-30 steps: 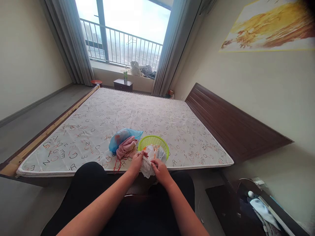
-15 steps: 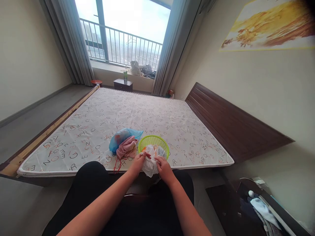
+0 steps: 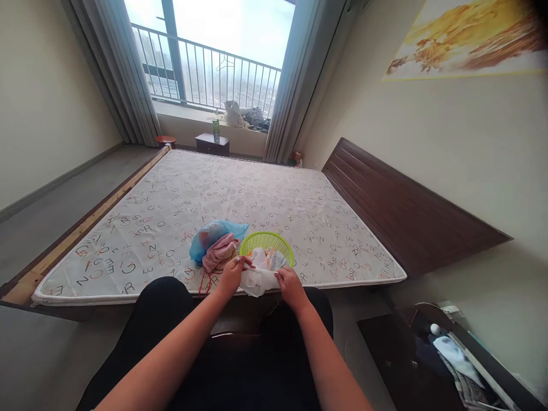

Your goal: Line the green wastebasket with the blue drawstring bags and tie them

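A white plastic bag (image 3: 258, 282) is stretched between my two hands, over the near edge of the mattress. My left hand (image 3: 233, 274) pinches its left side. My right hand (image 3: 291, 285) is closed on its right side. Just behind the bag, a lime-green plastic basket (image 3: 270, 237) sits on the mattress with more crumpled plastic bags (image 3: 269, 258) in it, some with orange parts. Left of the basket, a pink cloth (image 3: 221, 251) with red cords (image 3: 205, 281) lies against a blue plastic bag (image 3: 208, 235).
The letter-printed mattress (image 3: 240, 188) lies in a wooden bed frame with a dark headboard (image 3: 406, 200) at the right. A dark nightstand (image 3: 398, 365) holding folded clothes stands at lower right. By the window are a small table (image 3: 213, 145) and a red stool (image 3: 165, 140).
My hands have moved apart, pulling the white plastic bag wider and tauter between them. The basket, blue bag and pink cloth stay in place. The camera view has shifted slightly.
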The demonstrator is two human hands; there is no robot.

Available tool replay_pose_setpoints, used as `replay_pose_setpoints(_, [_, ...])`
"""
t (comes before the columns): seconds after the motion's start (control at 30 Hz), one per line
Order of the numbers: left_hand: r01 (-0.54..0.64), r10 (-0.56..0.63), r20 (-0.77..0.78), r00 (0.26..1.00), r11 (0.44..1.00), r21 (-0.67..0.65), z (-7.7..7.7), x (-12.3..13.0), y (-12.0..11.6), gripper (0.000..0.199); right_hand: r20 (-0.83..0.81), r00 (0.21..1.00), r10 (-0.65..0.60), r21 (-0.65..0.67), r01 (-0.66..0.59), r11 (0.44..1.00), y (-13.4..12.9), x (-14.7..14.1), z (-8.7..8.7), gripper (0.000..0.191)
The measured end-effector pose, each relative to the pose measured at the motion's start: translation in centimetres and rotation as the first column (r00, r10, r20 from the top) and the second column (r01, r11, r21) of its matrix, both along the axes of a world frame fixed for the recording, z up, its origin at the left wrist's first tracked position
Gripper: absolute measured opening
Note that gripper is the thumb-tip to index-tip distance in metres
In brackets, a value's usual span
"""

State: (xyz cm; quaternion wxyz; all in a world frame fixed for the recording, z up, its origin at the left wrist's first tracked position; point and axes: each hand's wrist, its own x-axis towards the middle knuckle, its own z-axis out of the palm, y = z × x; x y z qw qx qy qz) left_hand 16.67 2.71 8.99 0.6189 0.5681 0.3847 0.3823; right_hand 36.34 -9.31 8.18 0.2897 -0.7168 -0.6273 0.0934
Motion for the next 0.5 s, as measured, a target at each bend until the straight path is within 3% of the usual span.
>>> replay_pose_setpoints(0.1, [-0.051,0.051,0.006,0.999,0.999,0.009,-0.3,-0.6,1.0,0.06,-0.033,0.999,-0.031,0.008,0.031,0.999,0.5,0.6,0.6,0.032])
replay_pose_setpoints(0.27, [0.086,-0.086,-0.006,0.996,0.988,0.126,-0.7,-0.9,0.8,0.055,-0.258,0.961,-0.1,0.095,0.128,0.987,0.7,-0.2,1.9,0.034])
replay_pose_setpoints(0.4, [0.177,-0.15,-0.114,0.982,0.942,0.286,-0.4,-0.5,-0.6,0.058,-0.402,0.916,-0.013,0.196,0.1,0.976,0.4,-2.3,3.9,0.035])
replay_pose_setpoints(0.5, [0.245,-0.194,-0.196,0.961,0.927,0.285,0.2,-0.4,-0.5,0.032,-0.413,0.907,0.077,0.243,0.029,0.97,0.1,-3.9,5.8,0.032])
